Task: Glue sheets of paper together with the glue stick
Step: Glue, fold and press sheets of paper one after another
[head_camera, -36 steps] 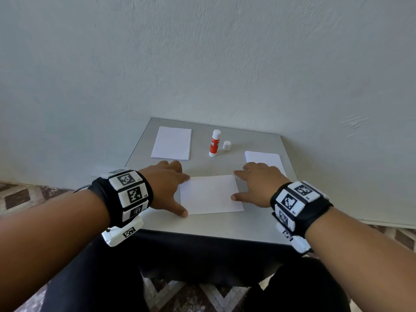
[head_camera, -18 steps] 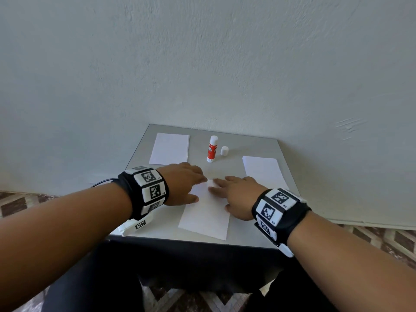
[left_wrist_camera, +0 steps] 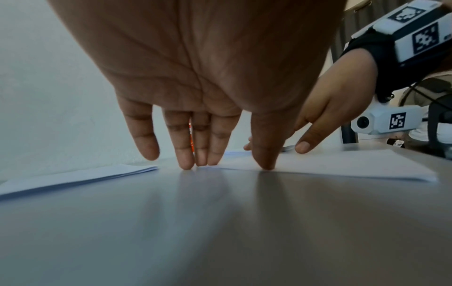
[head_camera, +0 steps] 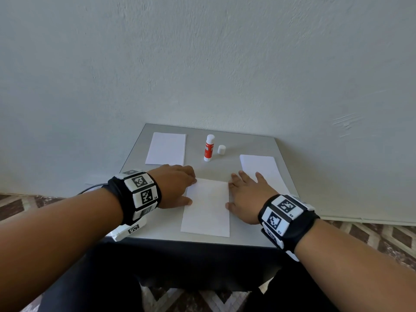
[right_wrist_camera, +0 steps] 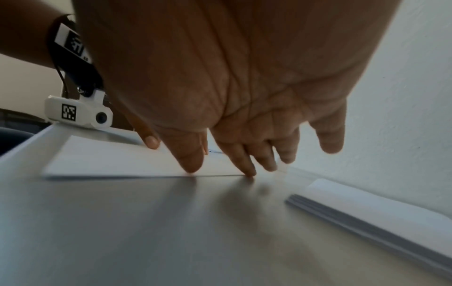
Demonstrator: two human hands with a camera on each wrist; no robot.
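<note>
Both hands flat and ungripping: left hand [head_camera: 177, 185] and right hand [head_camera: 245, 197] pressed fingertips on the long edges of the centre sheet [head_camera: 206, 208] at the table [head_camera: 162, 228] front edge, apparently to square it, while the uncapped glue stick [head_camera: 209, 147] stood near the back edge.

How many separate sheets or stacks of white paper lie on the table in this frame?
3. One sheet lies at the near centre between both hands, one stack at the far left, one stack at the right. Sheets within each stack cannot be counted.
</note>
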